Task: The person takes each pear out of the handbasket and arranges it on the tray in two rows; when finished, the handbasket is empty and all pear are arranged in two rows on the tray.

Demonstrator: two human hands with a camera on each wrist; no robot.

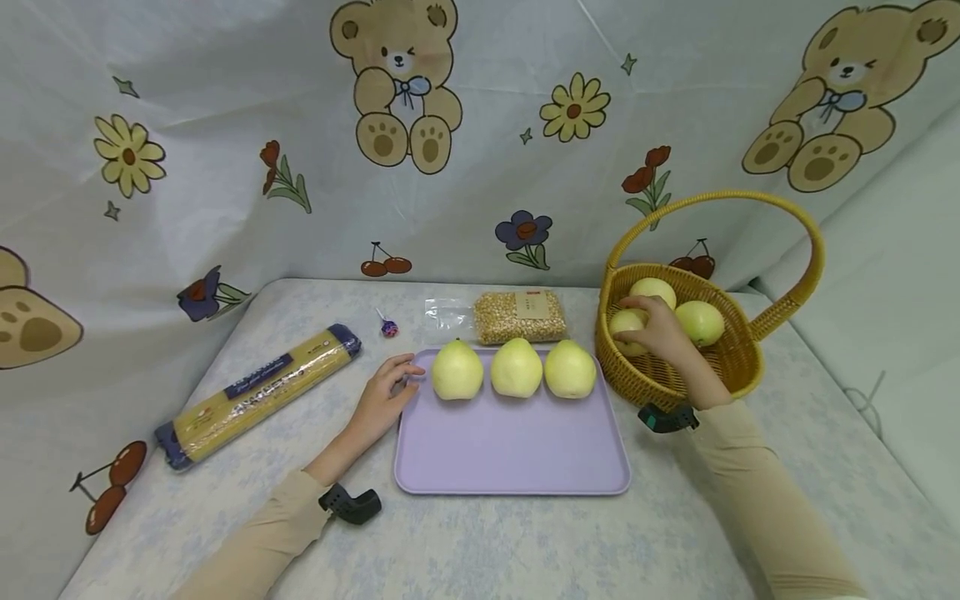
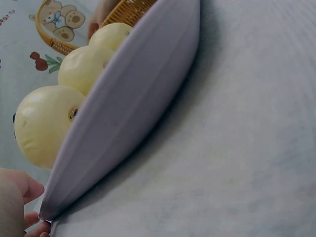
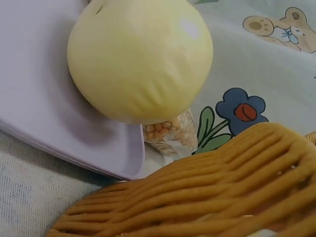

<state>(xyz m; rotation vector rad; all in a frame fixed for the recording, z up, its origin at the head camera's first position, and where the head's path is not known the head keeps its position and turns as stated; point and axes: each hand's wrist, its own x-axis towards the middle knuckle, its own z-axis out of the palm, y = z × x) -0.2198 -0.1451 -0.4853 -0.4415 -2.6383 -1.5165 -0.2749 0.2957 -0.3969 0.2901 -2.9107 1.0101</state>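
My right hand [image 1: 660, 329] reaches into the wicker basket [image 1: 738, 392] and grips a pale yellow pear [image 1: 628, 323], fingers and thumb on either side of it. Two more pears [image 1: 701, 322] sit in the basket. A row of three pears [image 1: 516, 368] stands along the back of the lilac tray [image 1: 513, 450]. At the tray's back left corner my left hand [image 1: 386, 392] rests with relaxed fingers touching the rim. In the left wrist view its fingertips [image 2: 33, 190] are beside the rim. The right wrist view shows a tray pear [image 3: 140, 59] and the basket's side, not the hand's grip.
Behind the tray lies a clear bag of yellow kernels [image 1: 495, 321], with a small wrapped lollipop [image 1: 388, 327] to its left. A long yellow and blue packet [image 1: 258, 396] lies slanted at the left. The basket's tall handle [image 1: 813, 250] arches up at the right.
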